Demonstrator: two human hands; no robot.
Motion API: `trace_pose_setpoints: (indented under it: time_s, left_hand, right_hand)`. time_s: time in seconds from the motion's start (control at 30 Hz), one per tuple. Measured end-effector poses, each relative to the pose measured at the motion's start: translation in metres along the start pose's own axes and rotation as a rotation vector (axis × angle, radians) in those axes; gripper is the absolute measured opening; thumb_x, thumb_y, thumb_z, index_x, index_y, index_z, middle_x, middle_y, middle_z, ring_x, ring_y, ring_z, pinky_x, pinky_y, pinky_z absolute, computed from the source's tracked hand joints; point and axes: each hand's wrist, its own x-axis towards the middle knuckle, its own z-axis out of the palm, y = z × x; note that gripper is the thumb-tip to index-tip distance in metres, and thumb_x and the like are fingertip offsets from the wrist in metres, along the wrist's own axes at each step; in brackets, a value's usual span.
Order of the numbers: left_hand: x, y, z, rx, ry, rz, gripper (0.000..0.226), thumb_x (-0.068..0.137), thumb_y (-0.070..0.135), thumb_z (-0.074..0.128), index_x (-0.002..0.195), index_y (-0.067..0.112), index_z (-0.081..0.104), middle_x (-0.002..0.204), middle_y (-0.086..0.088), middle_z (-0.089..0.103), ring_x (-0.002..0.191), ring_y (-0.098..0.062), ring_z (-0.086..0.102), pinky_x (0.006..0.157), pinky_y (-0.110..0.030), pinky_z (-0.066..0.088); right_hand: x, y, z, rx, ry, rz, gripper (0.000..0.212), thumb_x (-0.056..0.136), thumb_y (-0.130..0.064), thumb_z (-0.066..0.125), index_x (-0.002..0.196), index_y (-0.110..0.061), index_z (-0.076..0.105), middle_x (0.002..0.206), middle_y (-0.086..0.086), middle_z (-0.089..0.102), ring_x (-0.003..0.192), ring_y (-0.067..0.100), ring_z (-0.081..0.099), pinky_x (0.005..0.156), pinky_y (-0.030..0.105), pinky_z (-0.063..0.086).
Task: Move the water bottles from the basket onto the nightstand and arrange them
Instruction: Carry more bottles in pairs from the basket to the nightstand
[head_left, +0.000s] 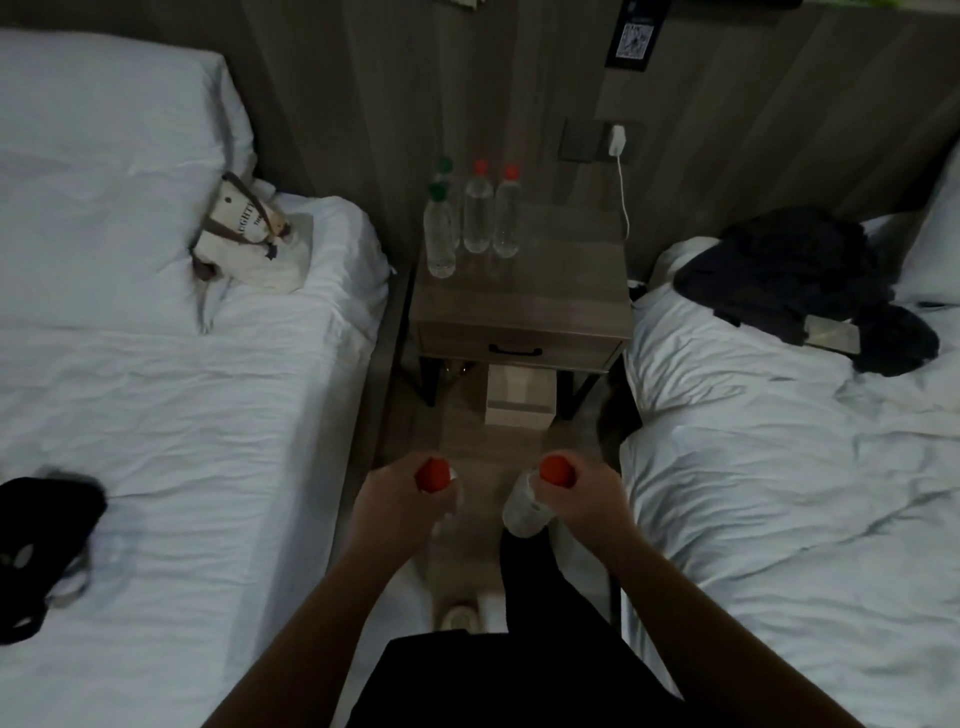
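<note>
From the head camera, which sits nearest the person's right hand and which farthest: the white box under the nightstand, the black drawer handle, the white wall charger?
From the right hand:
1. White box, on the floor under the nightstand.
2. Black drawer handle, on the nightstand front.
3. White wall charger, up on the wall.

Bottles on nightstand (545, 291): four, two green-capped (439, 234), two red-capped (478, 210). Red-capped bottles in hand: two, one in left hand (402, 499), one in right hand (582, 496). Total six. Beds: two. Tote bags: one (249, 228). Wall chargers: one (617, 140).
</note>
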Motion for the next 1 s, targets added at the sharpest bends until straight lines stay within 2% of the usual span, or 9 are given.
trace_pose_setpoints:
  time_s: [0.17, 0.27, 0.43, 0.53, 0.6, 0.67, 0.8, 0.9, 1.0]
  left_hand:
    - [0.062, 0.027, 0.014, 0.056, 0.002, -0.02, 0.027, 0.075, 0.037, 0.074, 0.099, 0.032, 0.064, 0.081, 0.014, 0.063, 0.071, 0.0, 0.061, 0.064, -0.016, 0.049]
    - [0.099, 0.05, 0.02, 0.075, 0.016, -0.039, 0.032, 0.074, 0.037, 0.074, 0.103, 0.031, 0.065, 0.087, 0.011, 0.065, 0.081, -0.008, 0.064, 0.074, -0.026, 0.054]
    - [0.154, 0.088, 0.027, 0.051, 0.083, -0.038, 0.026, 0.075, 0.036, 0.073, 0.099, 0.033, 0.064, 0.084, 0.012, 0.067, 0.079, -0.008, 0.064, 0.076, -0.032, 0.056]
    - [0.179, 0.104, 0.034, 0.01, 0.121, -0.057, 0.022, 0.074, 0.035, 0.073, 0.094, 0.037, 0.064, 0.08, 0.015, 0.066, 0.077, -0.007, 0.064, 0.072, -0.027, 0.054]
    - [0.192, 0.112, 0.036, -0.004, 0.122, -0.059, 0.021, 0.073, 0.035, 0.074, 0.089, 0.041, 0.062, 0.073, 0.021, 0.062, 0.073, 0.001, 0.061, 0.067, -0.02, 0.049]
    - [0.205, 0.12, 0.035, -0.013, 0.123, -0.051, 0.02, 0.073, 0.035, 0.073, 0.089, 0.04, 0.063, 0.073, 0.02, 0.063, 0.071, 0.004, 0.06, 0.067, -0.02, 0.05]
    - [0.242, 0.13, 0.032, 0.0, 0.089, -0.071, 0.02, 0.074, 0.033, 0.072, 0.092, 0.037, 0.064, 0.08, 0.013, 0.067, 0.076, -0.005, 0.063, 0.07, -0.027, 0.053]
    - [0.27, 0.135, 0.029, 0.033, 0.059, -0.046, 0.017, 0.077, 0.032, 0.071, 0.093, 0.032, 0.064, 0.074, 0.015, 0.061, 0.071, -0.006, 0.06, 0.065, -0.022, 0.047]
    - [0.305, 0.137, 0.023, 0.047, 0.019, -0.026, 0.012, 0.079, 0.033, 0.07, 0.082, 0.031, 0.058, 0.066, 0.018, 0.055, 0.064, 0.0, 0.054, 0.062, -0.021, 0.042]
  right_hand:
    - [0.07, -0.012, -0.021, 0.011, -0.027, -0.042, 0.014, 0.079, -0.02, 0.073, 0.089, -0.018, 0.064, 0.073, -0.013, 0.058, 0.062, -0.01, 0.057, 0.055, 0.001, 0.041]
    - [0.115, -0.022, -0.043, 0.046, -0.06, -0.042, 0.015, 0.079, -0.019, 0.072, 0.092, -0.018, 0.065, 0.076, -0.015, 0.06, 0.065, -0.011, 0.058, 0.055, -0.002, 0.04]
    - [0.188, -0.041, -0.08, 0.035, -0.096, -0.076, 0.018, 0.076, -0.02, 0.074, 0.087, -0.029, 0.063, 0.08, -0.016, 0.061, 0.073, -0.007, 0.055, 0.059, -0.001, 0.04]
    - [0.226, -0.046, -0.095, 0.016, -0.099, -0.111, 0.02, 0.075, -0.023, 0.075, 0.093, -0.023, 0.067, 0.086, -0.009, 0.067, 0.076, -0.001, 0.06, 0.066, 0.005, 0.044]
    - [0.245, -0.05, -0.102, -0.015, -0.118, -0.104, 0.023, 0.075, -0.027, 0.075, 0.096, -0.024, 0.067, 0.09, -0.009, 0.067, 0.081, 0.002, 0.061, 0.073, 0.016, 0.047]
    - [0.256, -0.055, -0.108, -0.01, -0.156, -0.073, 0.022, 0.078, -0.026, 0.074, 0.097, -0.026, 0.064, 0.087, -0.012, 0.063, 0.079, -0.001, 0.057, 0.07, 0.014, 0.043]
    - [0.28, -0.059, -0.113, -0.005, -0.151, -0.057, 0.02, 0.079, -0.025, 0.072, 0.096, -0.029, 0.062, 0.084, -0.012, 0.061, 0.078, 0.003, 0.057, 0.07, 0.012, 0.042]
    - [0.298, -0.066, -0.11, -0.054, -0.147, -0.027, 0.026, 0.08, -0.027, 0.072, 0.104, -0.022, 0.066, 0.086, -0.008, 0.062, 0.08, 0.007, 0.058, 0.069, 0.012, 0.039]
    - [0.322, -0.076, -0.106, -0.07, -0.173, 0.017, 0.025, 0.081, -0.027, 0.071, 0.105, -0.021, 0.066, 0.082, -0.007, 0.062, 0.071, 0.0, 0.056, 0.065, 0.013, 0.039]
